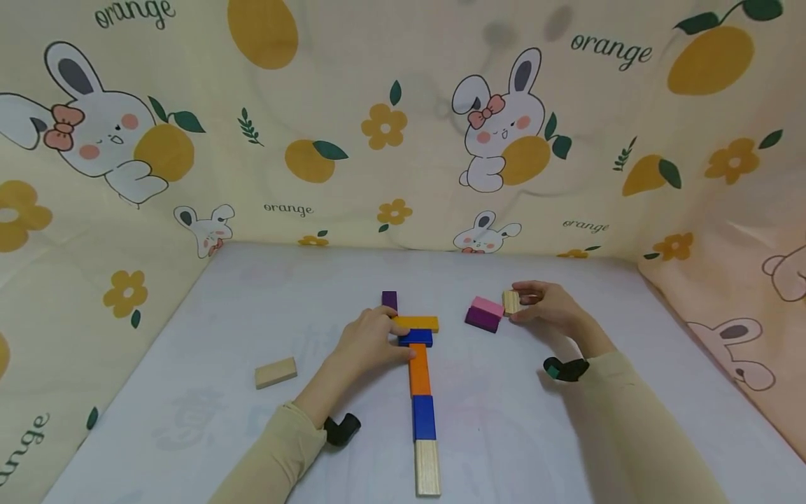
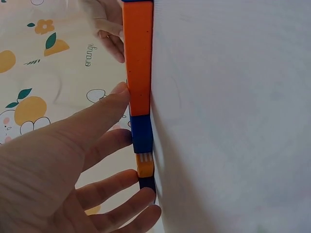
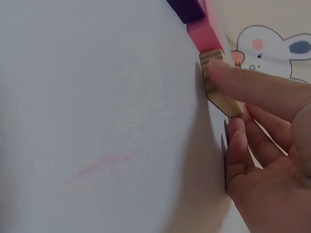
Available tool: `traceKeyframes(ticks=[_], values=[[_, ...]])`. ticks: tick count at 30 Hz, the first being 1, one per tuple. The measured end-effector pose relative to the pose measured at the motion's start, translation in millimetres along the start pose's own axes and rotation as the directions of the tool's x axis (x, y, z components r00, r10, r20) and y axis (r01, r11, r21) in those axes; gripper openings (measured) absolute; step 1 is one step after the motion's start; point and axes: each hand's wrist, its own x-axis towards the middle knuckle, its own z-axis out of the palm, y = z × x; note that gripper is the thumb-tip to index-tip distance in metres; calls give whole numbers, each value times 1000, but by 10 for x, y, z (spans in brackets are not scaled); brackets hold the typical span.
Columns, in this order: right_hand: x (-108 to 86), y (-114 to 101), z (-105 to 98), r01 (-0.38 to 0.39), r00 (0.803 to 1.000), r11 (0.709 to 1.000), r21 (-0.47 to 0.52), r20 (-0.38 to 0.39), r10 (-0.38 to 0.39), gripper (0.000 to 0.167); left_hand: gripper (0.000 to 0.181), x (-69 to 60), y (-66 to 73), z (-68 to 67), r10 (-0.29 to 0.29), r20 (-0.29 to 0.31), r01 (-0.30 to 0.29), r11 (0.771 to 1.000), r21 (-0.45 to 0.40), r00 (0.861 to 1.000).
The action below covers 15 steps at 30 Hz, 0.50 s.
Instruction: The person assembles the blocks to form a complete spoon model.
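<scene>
A line of flat blocks runs up the table: natural wood [image 1: 428, 467], blue [image 1: 424, 418], orange [image 1: 419, 369], a crosswise blue block [image 1: 417, 339], a crosswise yellow block [image 1: 418, 323] and dark purple [image 1: 390, 302]. From its left side my left hand [image 1: 368, 341] reaches in. Its thumb touches the orange block [image 2: 138, 58] and its fingers lie along the blue [image 2: 142, 133] and yellow blocks. Further right, my right hand [image 1: 554, 308] pinches a small wooden block [image 3: 214, 73] between thumb and fingers. That block stands against the pink block [image 1: 488, 306], beside a purple block [image 1: 481, 320].
A lone wooden block [image 1: 276, 373] lies on the left of the white tablecloth [image 1: 208, 336]. Patterned fabric [image 1: 352, 210] hangs behind and along both sides. Black wrist straps [image 1: 343, 429] sit on both sleeves.
</scene>
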Motion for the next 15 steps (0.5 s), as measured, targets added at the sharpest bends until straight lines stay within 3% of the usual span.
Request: traceKeyframes(ticks=[8, 11, 15], values=[[-69, -129, -17, 16, 989, 994, -105, -148, -31, 83, 49, 7, -7, -3, -4, 0, 4, 1000, 1, 1000], [-126, -271, 48, 52, 984, 998, -45, -170, -59, 84, 49, 12, 4, -3, -11, 5, 11, 1000, 0, 1000], [-121, -521, 316, 111, 988, 993, 32, -115, -107, 81, 49, 20, 0, -1, -15, 5, 15, 1000, 12, 1000]])
